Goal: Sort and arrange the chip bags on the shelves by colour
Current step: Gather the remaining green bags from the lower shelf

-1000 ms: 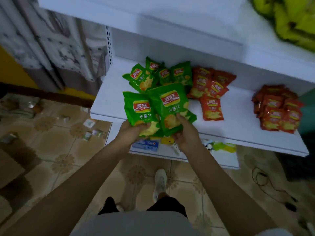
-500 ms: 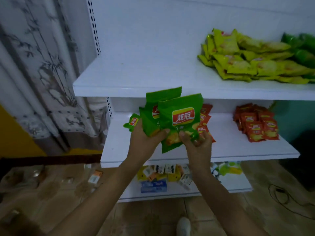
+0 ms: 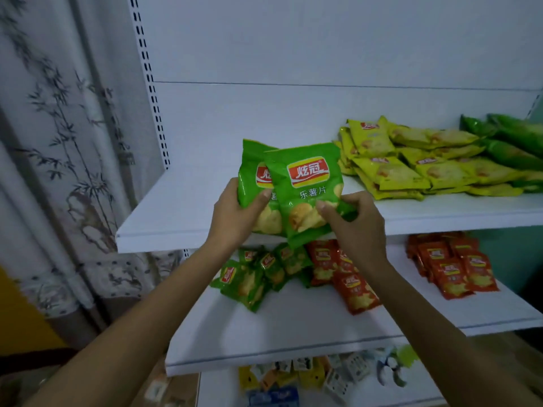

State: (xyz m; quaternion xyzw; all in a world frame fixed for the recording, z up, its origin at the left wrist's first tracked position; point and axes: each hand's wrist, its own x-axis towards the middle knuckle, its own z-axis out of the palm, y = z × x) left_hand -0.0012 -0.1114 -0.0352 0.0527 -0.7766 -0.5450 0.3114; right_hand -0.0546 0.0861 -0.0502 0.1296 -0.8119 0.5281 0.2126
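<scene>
Two green chip bags overlap, upright, over the front edge of the upper shelf (image 3: 182,218). My left hand (image 3: 232,215) grips the rear green bag (image 3: 251,171); my right hand (image 3: 355,224) pinches the front green bag (image 3: 305,183) at its lower right corner. On the middle shelf (image 3: 293,324) below lie a heap of green bags (image 3: 255,277), orange-red bags (image 3: 349,280) beside it, and a separate orange-red pile (image 3: 452,265) to the right. Yellow bags (image 3: 411,163) cover the upper shelf's right part, with more green bags (image 3: 511,136) at the far right.
A perforated upright (image 3: 150,83) marks the shelf unit's left side, with a bamboo-print curtain (image 3: 58,142) beyond it. Small boxes and packets (image 3: 308,377) fill the bottom shelf. The upper shelf's left half is bare white.
Both hands have lifted the two green bags from the middle shelf up to the upper shelf's front edge. My view has tilted upward from the floor to the shelves.
</scene>
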